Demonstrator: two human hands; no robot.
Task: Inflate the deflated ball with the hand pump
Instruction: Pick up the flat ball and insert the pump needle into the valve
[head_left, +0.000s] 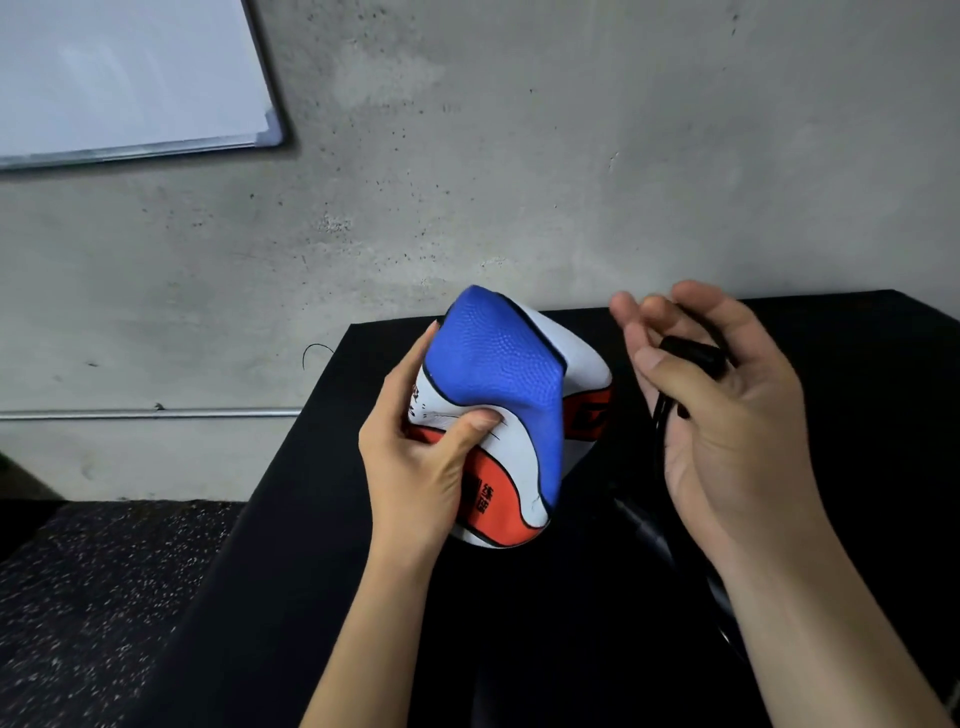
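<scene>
The deflated ball (498, 374) is blue, white and orange-red, folded in on itself and held upright above the black table (322, 493). My left hand (421, 467) grips its left side, thumb pressed into the white panel. My right hand (727, 415) is to the right of the ball, apart from it, fingers loosely curled around the black hose end (693, 353) of the hand pump. The hose hangs down from the palm. The dark pump body (647, 530) lies on the table below my right hand, hard to make out against the black surface.
A grey concrete wall stands close behind the table. A whiteboard (130, 78) hangs at the upper left. A thin metal pipe (150, 414) runs along the wall at the left. Speckled dark floor (93, 597) lies left of the table.
</scene>
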